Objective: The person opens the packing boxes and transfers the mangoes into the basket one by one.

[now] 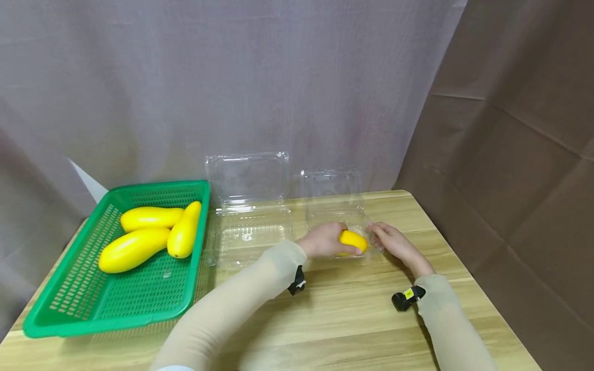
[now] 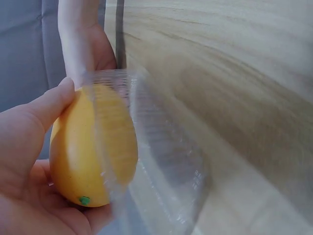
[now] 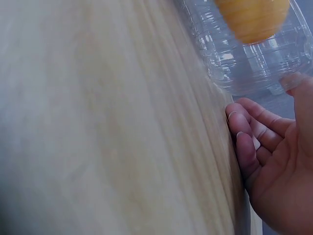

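Observation:
My left hand [image 1: 325, 239] grips a smooth yellow mango-like fruit [image 1: 353, 240] at the small clear plastic container [image 1: 331, 186]. In the left wrist view, the fruit [image 2: 78, 147] shows a small green stem end, and a clear plastic wall overlaps its right side. My right hand [image 1: 392, 241] pinches the container's right edge. The right wrist view has the thumb on the rim of the container [image 3: 230, 73] and the other fingers curled below it. The fruit's lower end [image 3: 257, 24] is within the container's outline there. The container's hinged lid stands up at the back.
A larger clear plastic container [image 1: 248, 180] stands lidded-up to the left. Further left, a green basket [image 1: 116, 323] holds large yellow squash-like pieces [image 1: 134, 251]. Grey curtain [image 1: 260, 77] hangs behind the wooden table [image 1: 334, 319], brown cloth [image 1: 520, 129] at the right.

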A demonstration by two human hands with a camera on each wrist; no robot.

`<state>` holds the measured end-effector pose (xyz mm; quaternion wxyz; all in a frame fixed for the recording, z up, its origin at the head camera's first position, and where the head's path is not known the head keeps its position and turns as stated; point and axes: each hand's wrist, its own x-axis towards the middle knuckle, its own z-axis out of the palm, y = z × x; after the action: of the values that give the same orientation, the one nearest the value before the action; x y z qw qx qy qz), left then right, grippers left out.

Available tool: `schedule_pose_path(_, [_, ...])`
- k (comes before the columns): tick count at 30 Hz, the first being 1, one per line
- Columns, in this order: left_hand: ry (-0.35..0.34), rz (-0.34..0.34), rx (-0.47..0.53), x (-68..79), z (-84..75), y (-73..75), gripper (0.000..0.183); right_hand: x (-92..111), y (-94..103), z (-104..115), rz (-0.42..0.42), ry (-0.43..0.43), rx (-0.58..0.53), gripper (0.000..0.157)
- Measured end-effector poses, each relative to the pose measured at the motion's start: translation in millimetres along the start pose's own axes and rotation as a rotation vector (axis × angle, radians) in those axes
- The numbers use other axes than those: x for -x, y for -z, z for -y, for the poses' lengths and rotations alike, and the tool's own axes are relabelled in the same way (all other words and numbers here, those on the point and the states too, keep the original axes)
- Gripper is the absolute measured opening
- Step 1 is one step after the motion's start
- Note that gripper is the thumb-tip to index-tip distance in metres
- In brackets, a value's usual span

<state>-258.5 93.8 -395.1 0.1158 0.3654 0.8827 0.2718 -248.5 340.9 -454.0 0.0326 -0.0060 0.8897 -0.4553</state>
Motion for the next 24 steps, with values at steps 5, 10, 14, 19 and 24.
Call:
schedule_pose_path(5, [-0.044, 0.015, -0.054, 5.7, -3.7, 12.3, 0.047, -0.4, 1.1, 0.3, -0.006, -0.003, 0.002, 0.051])
schedule_pose_path(10, [-0.068, 0.039, -0.115, 16.8, -8.3, 26.5, 0.053, -1.5, 0.5, -0.2, 0.001, 0.007, -0.004, 0.049])
schedule_pose_path(14, [-0.076, 0.053, -0.115, 27.3, -7.3, 39.8, 0.052, -2.9, 0.9, -1.8, 0.003, 0.021, -0.001, 0.047])
schedule_pose_path(19, [-0.073, 0.034, -0.138, 40.1, 6.2, 57.1, 0.049, -2.6, 0.9, -1.9, 0.019, 0.020, -0.012, 0.045])
schedule_pose_path(24, [-0.060, 0.005, -0.142, 56.9, 25.4, 77.5, 0.047, -1.6, 0.4, -0.1, 0.039, 0.043, -0.024, 0.045])
